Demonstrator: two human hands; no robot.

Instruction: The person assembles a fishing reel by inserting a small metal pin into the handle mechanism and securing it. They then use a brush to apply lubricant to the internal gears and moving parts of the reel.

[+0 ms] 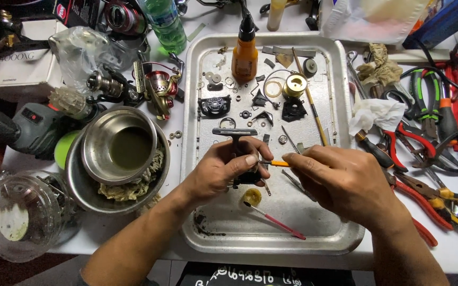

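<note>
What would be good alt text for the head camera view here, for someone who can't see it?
Over a metal tray strewn with small fishing-reel parts, a person's left hand holds a dark reel part while the right hand touches a thin orange-handled tool to it. Steel bowls sit left, pliers right.

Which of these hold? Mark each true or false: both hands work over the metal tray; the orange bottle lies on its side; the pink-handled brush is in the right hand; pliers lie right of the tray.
1. Both hands work over the metal tray. True: left hand holds a dark part, right hand an orange-handled tool.
2. The orange bottle lies on its side. False: it stands upright.
3. The pink-handled brush is in the right hand. False: it lies on the tray.
4. Pliers lie right of the tray. True.
</note>
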